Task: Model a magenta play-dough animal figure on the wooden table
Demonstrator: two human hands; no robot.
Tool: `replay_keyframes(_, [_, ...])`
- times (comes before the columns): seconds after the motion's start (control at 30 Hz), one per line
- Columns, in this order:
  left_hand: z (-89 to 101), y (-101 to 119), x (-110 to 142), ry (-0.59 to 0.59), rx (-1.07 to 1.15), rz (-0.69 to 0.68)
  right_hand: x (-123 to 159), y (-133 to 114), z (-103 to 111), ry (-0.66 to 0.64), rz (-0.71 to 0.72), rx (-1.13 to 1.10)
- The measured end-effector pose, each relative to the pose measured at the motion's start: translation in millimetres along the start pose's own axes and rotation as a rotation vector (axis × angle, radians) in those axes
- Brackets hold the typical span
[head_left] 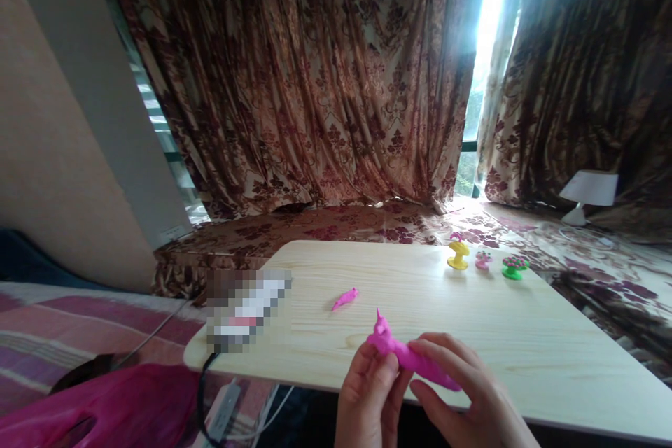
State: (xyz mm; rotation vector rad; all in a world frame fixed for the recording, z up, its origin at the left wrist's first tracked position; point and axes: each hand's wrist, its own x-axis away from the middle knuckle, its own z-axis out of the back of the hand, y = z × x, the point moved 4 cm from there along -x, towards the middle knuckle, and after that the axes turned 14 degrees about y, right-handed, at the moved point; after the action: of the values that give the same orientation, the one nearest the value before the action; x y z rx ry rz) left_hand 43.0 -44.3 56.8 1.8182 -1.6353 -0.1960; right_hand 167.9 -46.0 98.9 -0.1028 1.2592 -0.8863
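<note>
Near the table's front edge I hold a long lump of pink modelling clay (412, 357), its upper left end drawn out to a thin point. My left hand (367, 381) pinches it just below that pointed end, thumb in front. The fingers of my right hand (467, 381) curl over the thicker right end, with the thumb underneath. A small piece of pink clay (345, 299) lies apart on the table, a little beyond my left hand.
At the table's (399, 273) far right stand a yellow clay figure (458, 255), a small pink one (483, 260) and a green one with a dotted top (514, 267). A blurred-out object (249, 311) with a black cable lies at left. A white lamp (589, 189) stands behind.
</note>
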Motion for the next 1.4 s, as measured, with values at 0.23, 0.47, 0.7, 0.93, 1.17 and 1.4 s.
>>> replay_keyframes(0.23, [-2.3,6,6,-0.101,-0.134,-0.229,-13,14,4,-0.1,-0.123,-0.25])
replay_keyframes(0.47, [0.1,19,17,-0.019,-0.409,-0.708,-19,13,11,-0.189,-0.162,-0.402])
replay_keyframes(0.7, [-10.3,33,41,0.001,-0.619,-1.402,-20,9,10,-0.264,-0.234,-0.462])
replay_keyframes(0.93, [-23.0,55,50,-0.199,-0.66,-1.682,-15,14,13,-0.285,-0.304,-0.501])
replay_keyframes(1.17, [-18.4,42,36,-0.26,-0.678,-1.108,-17,1,15,-0.36,-0.382,-0.565])
replay_keyframes(1.4, [-19.8,29,39,-0.279,-0.718,-1.239,-17,0,25,-0.287,-0.228,-0.394])
